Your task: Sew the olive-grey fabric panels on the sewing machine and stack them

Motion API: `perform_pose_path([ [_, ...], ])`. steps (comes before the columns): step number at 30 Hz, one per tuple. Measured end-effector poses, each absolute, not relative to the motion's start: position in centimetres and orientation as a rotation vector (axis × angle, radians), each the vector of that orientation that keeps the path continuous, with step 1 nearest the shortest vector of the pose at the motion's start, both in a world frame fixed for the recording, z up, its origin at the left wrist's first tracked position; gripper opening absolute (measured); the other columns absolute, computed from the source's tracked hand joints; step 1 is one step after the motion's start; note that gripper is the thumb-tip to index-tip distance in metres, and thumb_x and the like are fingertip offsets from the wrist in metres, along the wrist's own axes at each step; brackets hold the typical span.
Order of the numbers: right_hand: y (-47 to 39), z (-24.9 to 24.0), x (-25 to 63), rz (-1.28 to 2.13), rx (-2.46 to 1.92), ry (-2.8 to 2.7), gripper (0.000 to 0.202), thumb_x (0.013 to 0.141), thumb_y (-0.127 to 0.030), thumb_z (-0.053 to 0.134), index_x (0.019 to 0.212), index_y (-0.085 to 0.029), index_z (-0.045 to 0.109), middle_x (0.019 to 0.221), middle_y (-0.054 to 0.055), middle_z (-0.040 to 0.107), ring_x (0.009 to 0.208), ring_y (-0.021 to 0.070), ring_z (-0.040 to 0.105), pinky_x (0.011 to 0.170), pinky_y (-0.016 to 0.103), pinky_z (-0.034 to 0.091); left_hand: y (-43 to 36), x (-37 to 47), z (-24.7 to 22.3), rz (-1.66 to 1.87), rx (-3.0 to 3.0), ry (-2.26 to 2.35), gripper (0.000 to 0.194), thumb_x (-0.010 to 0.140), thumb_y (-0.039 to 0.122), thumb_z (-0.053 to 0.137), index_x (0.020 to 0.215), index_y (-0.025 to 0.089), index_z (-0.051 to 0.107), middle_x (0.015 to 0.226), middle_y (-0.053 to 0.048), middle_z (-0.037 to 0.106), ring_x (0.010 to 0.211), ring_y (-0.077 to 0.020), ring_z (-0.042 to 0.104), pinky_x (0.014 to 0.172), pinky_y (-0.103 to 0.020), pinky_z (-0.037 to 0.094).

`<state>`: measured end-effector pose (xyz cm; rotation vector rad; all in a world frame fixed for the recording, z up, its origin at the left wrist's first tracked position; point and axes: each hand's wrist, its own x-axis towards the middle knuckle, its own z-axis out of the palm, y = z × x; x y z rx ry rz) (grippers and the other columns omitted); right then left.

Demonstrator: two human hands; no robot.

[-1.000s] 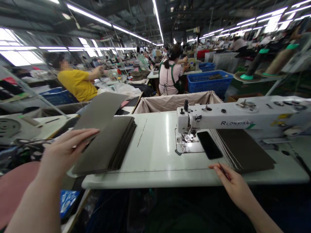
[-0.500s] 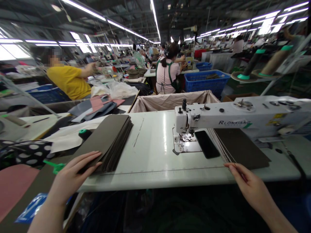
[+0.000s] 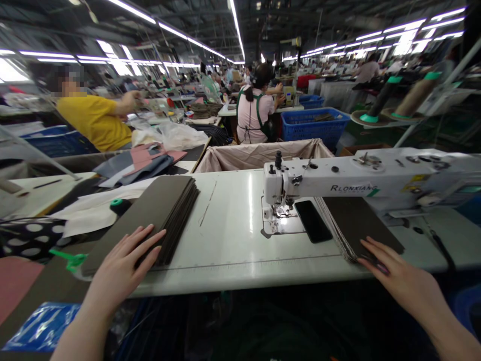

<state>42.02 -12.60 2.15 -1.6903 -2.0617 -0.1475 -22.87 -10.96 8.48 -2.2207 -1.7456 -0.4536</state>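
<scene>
My left hand point(image 3: 130, 260) lies with fingers spread on the near edge of a tall stack of dark grey-brown flat pieces point(image 3: 161, 200) on the left of the table. At the right, a second stack of such pieces point(image 3: 349, 215) lies partly beneath the sewing machine's arm. My right hand point(image 3: 394, 278) rests at its near corner, fingers stretched over the top piece and thumb at the edge. A small dark purplish object point(image 3: 382, 268) is tucked in that hand, mostly hidden by the fingers; its kind does not show.
A white sewing machine point(image 3: 319, 178) stands on the right of the pale table point(image 3: 229, 240). A black phone point(image 3: 312, 221) lies between its needle plate and the right stack. Behind the table is a cloth-lined bin point(image 3: 240, 158). A black thread cone point(image 3: 120, 205) lies left.
My right hand has shifted from pinching the right stack's near corner to lying over it with fingers extended. My left hand's fingers have spread on the left stack. The view has shifted slightly.
</scene>
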Motion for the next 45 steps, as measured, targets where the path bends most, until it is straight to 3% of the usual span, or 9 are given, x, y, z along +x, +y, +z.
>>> perform_pose_path([
  [4, -12.6, 1.9, 43.0, -0.249, -1.763, -2.159, 0.038, 0.094, -0.035, 0.041, 0.127, -0.027, 0.057, 0.126, 0.004, 0.064, 0.087, 0.0207, 0.069, 0.056, 0.029, 0.05, -11.1, -21.2, 8.7, -0.539, -2.187, -1.736, 0.043, 0.093, 0.042, 0.049, 0.133, 0.028, 0.052, 0.147, -0.003, 0.043, 0.137, -0.0292, 0.038, 0.115, -0.049, 0.026],
  [9, -14.2, 5.7, 40.2, -0.357, -1.564, -1.958, 0.024, 0.09, -0.027, 0.049, 0.11, -0.022, 0.062, 0.098, 0.008, 0.071, 0.082, 0.0219, 0.067, 0.069, 0.032, 0.047, -11.2, -14.1, 9.4, -0.929, -2.221, -1.733, 0.037, 0.091, 0.031, 0.055, 0.127, 0.029, 0.057, 0.141, -0.004, 0.05, 0.128, -0.0263, 0.049, 0.112, -0.045, 0.034],
  [14, -16.5, 9.3, 29.9, 0.245, -1.096, -2.422, 0.009, 0.089, -0.027, 0.053, 0.093, -0.025, 0.061, 0.081, 0.003, 0.068, 0.065, 0.0163, 0.06, 0.06, 0.031, 0.041, -9.8, -3.0, 8.4, -1.141, -2.805, -1.571, 0.038, 0.097, 0.023, 0.042, 0.133, 0.028, 0.053, 0.141, -0.005, 0.05, 0.13, -0.0235, 0.048, 0.109, -0.041, 0.04],
  [17, -16.5, 8.0, 23.8, 0.486, -0.85, -2.589, 0.014, 0.088, -0.033, 0.054, 0.084, -0.021, 0.061, 0.077, 0.002, 0.067, 0.064, 0.0157, 0.059, 0.055, 0.03, 0.036, -8.9, 3.1, 5.3, -0.843, -3.166, -1.389, 0.045, 0.099, 0.028, 0.04, 0.144, 0.028, 0.04, 0.149, -0.004, 0.041, 0.138, -0.0221, 0.038, 0.112, -0.039, 0.037],
  [21, -14.9, 4.8, 20.9, 0.834, -0.596, -2.595, 0.023, 0.089, -0.041, 0.057, 0.093, -0.019, 0.064, 0.084, -0.001, 0.07, 0.07, 0.0125, 0.062, 0.061, 0.024, 0.039, -8.8, 5.5, -0.2, -0.436, -3.135, -1.14, 0.059, 0.096, 0.039, 0.047, 0.15, 0.029, 0.026, 0.153, -0.003, 0.034, 0.14, -0.0231, 0.033, 0.114, -0.043, 0.032],
  [24, -11.8, 3.7, 21.8, 0.995, -0.74, -2.438, 0.026, 0.096, -0.043, 0.049, 0.104, -0.023, 0.063, 0.095, -0.002, 0.071, 0.082, 0.0105, 0.064, 0.072, 0.019, 0.042, -9.4, 2.5, -2.2, -0.335, -2.949, -1.278, 0.061, 0.097, 0.038, 0.044, 0.152, 0.027, 0.02, 0.156, -0.003, 0.028, 0.142, -0.0233, 0.029, 0.115, -0.042, 0.031],
  [31, -2.6, 1.1, 22.9, 0.407, -1.63, -2.341, 0.043, 0.094, -0.024, 0.046, 0.137, -0.027, 0.044, 0.146, 0.003, 0.046, 0.106, 0.0197, 0.062, 0.081, 0.03, 0.048, -9.0, -3.5, -1.5, -0.276, -2.674, -1.604, 0.062, 0.097, 0.041, 0.042, 0.153, 0.028, 0.018, 0.156, -0.004, 0.029, 0.141, -0.0252, 0.031, 0.112, -0.045, 0.032],
  [36, -1.5, -0.6, 22.9, 0.318, -1.673, -2.346, 0.046, 0.093, -0.025, 0.044, 0.138, -0.026, 0.044, 0.15, 0.001, 0.04, 0.108, 0.0196, 0.061, 0.084, 0.032, 0.05, -5.1, -2.1, -1.1, -0.321, -2.695, -1.597, 0.06, 0.095, 0.046, 0.045, 0.15, 0.034, 0.026, 0.153, -0.005, 0.034, 0.137, -0.0287, 0.036, 0.108, -0.047, 0.035],
  [45, -1.3, -1.0, 22.8, 0.327, -1.675, -2.343, 0.052, 0.093, -0.027, 0.043, 0.145, -0.029, 0.037, 0.151, 0.0, 0.039, 0.11, 0.0187, 0.06, 0.087, 0.03, 0.049, -0.7, 0.7, -0.4, -0.369, -2.945, -1.41, 0.054, 0.094, 0.042, 0.045, 0.144, 0.022, 0.036, 0.154, -0.005, 0.032, 0.143, -0.0238, 0.027, 0.118, -0.047, 0.02],
])
